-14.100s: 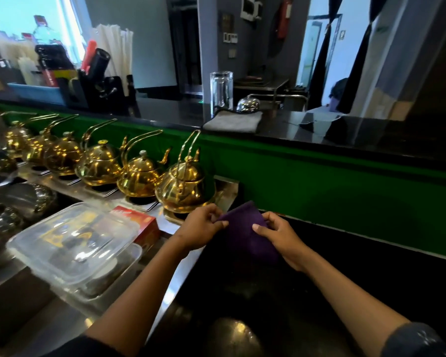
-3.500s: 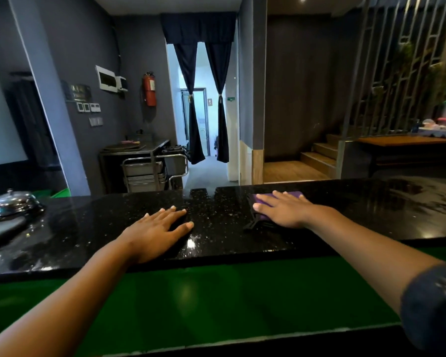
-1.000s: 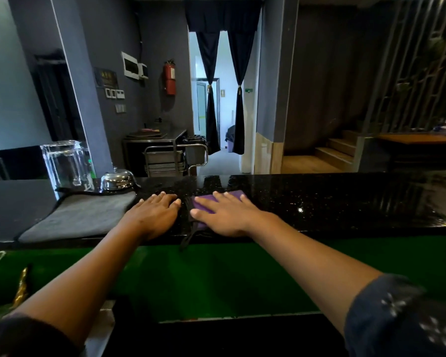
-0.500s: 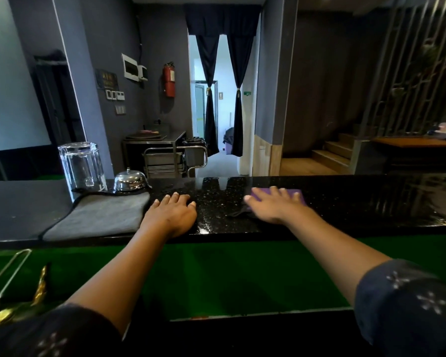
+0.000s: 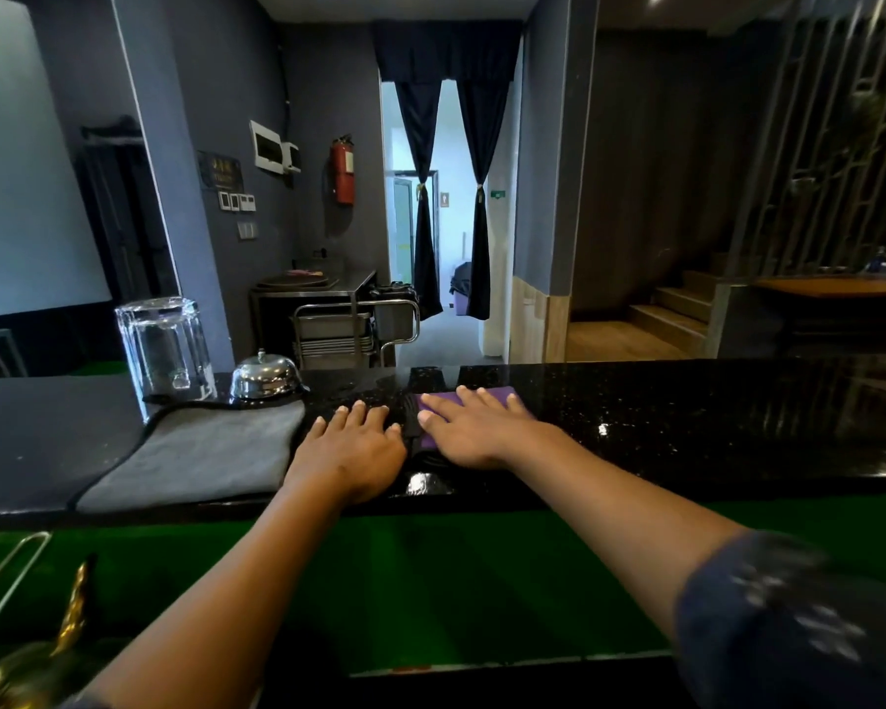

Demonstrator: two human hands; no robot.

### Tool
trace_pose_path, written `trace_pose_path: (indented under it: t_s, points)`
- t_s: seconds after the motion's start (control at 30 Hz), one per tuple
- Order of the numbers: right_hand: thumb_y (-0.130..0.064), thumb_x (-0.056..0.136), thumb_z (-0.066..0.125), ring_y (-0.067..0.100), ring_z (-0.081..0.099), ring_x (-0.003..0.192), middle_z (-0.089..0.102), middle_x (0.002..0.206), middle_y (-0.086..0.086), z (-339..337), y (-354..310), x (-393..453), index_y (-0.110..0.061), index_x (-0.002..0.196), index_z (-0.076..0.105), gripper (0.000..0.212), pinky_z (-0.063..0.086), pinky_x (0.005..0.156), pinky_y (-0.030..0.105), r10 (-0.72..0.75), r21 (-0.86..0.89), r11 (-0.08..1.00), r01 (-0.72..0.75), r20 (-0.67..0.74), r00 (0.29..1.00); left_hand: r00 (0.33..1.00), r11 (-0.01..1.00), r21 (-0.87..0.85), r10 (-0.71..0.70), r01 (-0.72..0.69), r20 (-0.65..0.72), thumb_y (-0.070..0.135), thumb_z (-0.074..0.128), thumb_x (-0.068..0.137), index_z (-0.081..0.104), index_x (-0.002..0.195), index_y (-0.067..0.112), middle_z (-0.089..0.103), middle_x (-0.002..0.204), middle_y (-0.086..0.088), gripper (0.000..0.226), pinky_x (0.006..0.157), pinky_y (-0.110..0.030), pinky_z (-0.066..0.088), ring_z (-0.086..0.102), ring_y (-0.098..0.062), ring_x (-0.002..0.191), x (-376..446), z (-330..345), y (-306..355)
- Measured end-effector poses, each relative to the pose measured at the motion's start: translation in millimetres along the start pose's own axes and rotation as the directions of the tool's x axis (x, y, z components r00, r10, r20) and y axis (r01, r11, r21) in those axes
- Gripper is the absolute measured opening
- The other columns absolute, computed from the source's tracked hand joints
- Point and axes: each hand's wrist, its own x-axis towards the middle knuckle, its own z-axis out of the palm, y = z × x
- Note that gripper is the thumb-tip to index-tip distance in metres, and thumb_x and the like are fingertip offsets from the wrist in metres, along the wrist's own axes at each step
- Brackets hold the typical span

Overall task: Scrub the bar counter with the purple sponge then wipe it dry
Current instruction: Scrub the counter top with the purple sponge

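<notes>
Still mid-scrub by the look of it: you are pressing the purple sponge [image 5: 487, 399] flat on the black bench [image 5: 686, 417] with your right hand [image 5: 474, 434], and the surface off to the right is showing wet streaks and glints, so that stretch is probably scrubbed. The drying part is not started; the gray cloth [image 5: 195, 452] is lying flat on the bench just left of your left hand [image 5: 351, 452], untouched. What is left, as I judge it: finishing the scrub, then wiping with the cloth.

Your right fingers [image 5: 469, 399] are lying straight and spread over the sponge, pressing rather than gripping, with purple showing beyond the fingertips and a dark edge sticking out at the thumb side. Your left hand is resting palm down on the bare bench, fingers relaxed, holding nothing, just beside the sponge's left edge. An upturned glass [image 5: 162, 350] and a service bell [image 5: 264, 376] are standing at the far edge of the cloth, near the left hand.
</notes>
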Motion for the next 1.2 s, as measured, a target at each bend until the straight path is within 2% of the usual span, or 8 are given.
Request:
trace_pose_path:
  t_s: [0.17, 0.3, 0.53, 0.67, 0.8, 0.9, 1.03, 1.2]
  points:
    - [-0.059, 0.095, 0.014, 0.030, -0.008, 0.145, -0.004, 0.160, 0.008, -4.0, -16.4, 53.8, -0.040, 0.149, 0.007, 0.058, -0.012, 0.110, 0.056, -0.010, 0.014, 1.000, 0.010, 0.019, 1.000, 1.000, 1.000, 0.006, 0.027, -0.027, -0.006, 0.041, 0.016, 0.096, 0.015, 0.148, 0.027, 0.008, 0.158, -0.001, 0.053, 0.115, -0.040, 0.003, 0.006, -0.018, 0.144, -0.6, -1.6, -4.0]
    - [-0.065, 0.092, 0.012, 0.028, -0.002, 0.145, 0.000, 0.160, 0.006, -13.9, 29.2, 68.5, -0.042, 0.148, 0.009, 0.060, -0.008, 0.110, 0.057, -0.001, -0.010, 1.000, 0.001, -0.002, 1.000, 0.999, 0.999, -0.005, 0.042, -0.042, 0.002, 0.042, 0.015, 0.097, 0.014, 0.148, 0.029, 0.006, 0.158, 0.002, 0.052, 0.115, -0.039, 0.002, 0.004, -0.016, 0.144, -3.9, -2.8, -5.7]
    - [-0.064, 0.093, 0.011, 0.031, 0.001, 0.145, 0.003, 0.160, 0.005, -42.4, 198.5, 47.7, -0.044, 0.148, 0.010, 0.059, -0.004, 0.112, 0.058, 0.456, -0.022, 0.888, -0.458, -0.067, 0.887, 1.000, 0.999, -0.020, 0.027, -0.027, -0.008, 0.043, 0.015, 0.097, 0.013, 0.148, 0.029, 0.005, 0.158, 0.003, 0.053, 0.115, -0.037, 0.000, 0.003, -0.015, 0.144, -0.2, 0.5, -5.2]
    - [-0.066, 0.091, 0.012, 0.030, 0.000, 0.145, 0.000, 0.160, 0.005, -45.3, 214.8, 32.7, -0.045, 0.148, 0.008, 0.060, -0.003, 0.113, 0.057, 0.558, -0.020, 0.829, -0.559, -0.054, 0.828, 1.000, 1.000, -0.015, 0.006, -0.006, -0.010, 0.043, 0.015, 0.096, 0.013, 0.148, 0.029, 0.005, 0.158, 0.002, 0.054, 0.115, -0.038, -0.001, 0.003, -0.016, 0.144, 1.7, 3.2, -3.6]
    - [-0.066, 0.091, 0.011, 0.034, -0.004, 0.144, -0.004, 0.160, 0.009, -34.0, 157.3, 24.1, -0.043, 0.148, 0.007, 0.061, -0.006, 0.110, 0.059, 0.431, -0.017, 0.901, -0.433, -0.075, 0.899, 1.000, 1.000, -0.007, -0.007, 0.007, -0.001, 0.042, 0.015, 0.096, 0.015, 0.148, 0.029, 0.006, 0.158, 0.000, 0.054, 0.115, -0.039, 0.000, 0.004, -0.018, 0.144, 1.8, 1.1, -1.4]
    - [-0.065, 0.092, 0.009, 0.036, -0.006, 0.144, -0.005, 0.159, 0.013, -18.4, 89.8, 14.4, -0.042, 0.148, 0.005, 0.061, -0.009, 0.109, 0.061, 0.197, -0.031, 0.979, -0.199, -0.065, 0.978, 1.000, 1.000, -0.003, -0.018, 0.018, 0.015, 0.042, 0.016, 0.096, 0.016, 0.148, 0.028, 0.007, 0.158, -0.001, 0.054, 0.115, -0.040, 0.001, 0.005, -0.019, 0.144, -1.2, -2.2, 1.0]
    - [-0.065, 0.091, 0.011, 0.033, -0.005, 0.144, -0.005, 0.159, 0.011, -0.9, 13.8, -10.6, -0.043, 0.148, 0.005, 0.062, -0.010, 0.108, 0.059, -0.057, -0.044, 0.997, 0.057, -0.001, 0.998, 0.998, 0.999, 0.012, -0.039, 0.038, 0.046, 0.041, 0.017, 0.097, 0.016, 0.148, 0.026, 0.007, 0.158, -0.003, 0.053, 0.115, -0.041, 0.002, 0.005, -0.020, 0.144, -4.8, -8.4, 5.2]
    - [-0.068, 0.091, 0.013, 0.026, -0.002, 0.145, -0.001, 0.160, 0.003, -3.6, 43.1, -40.7, -0.047, 0.146, 0.007, 0.060, -0.009, 0.111, 0.053, -0.147, 0.000, 0.989, 0.147, 0.007, 0.989, 0.994, 0.997, 0.006, -0.072, 0.072, 0.079, 0.041, 0.016, 0.099, 0.014, 0.148, 0.026, 0.005, 0.158, -0.003, 0.052, 0.115, -0.041, 0.000, 0.003, -0.020, 0.145, -12.7, -13.3, 7.1]
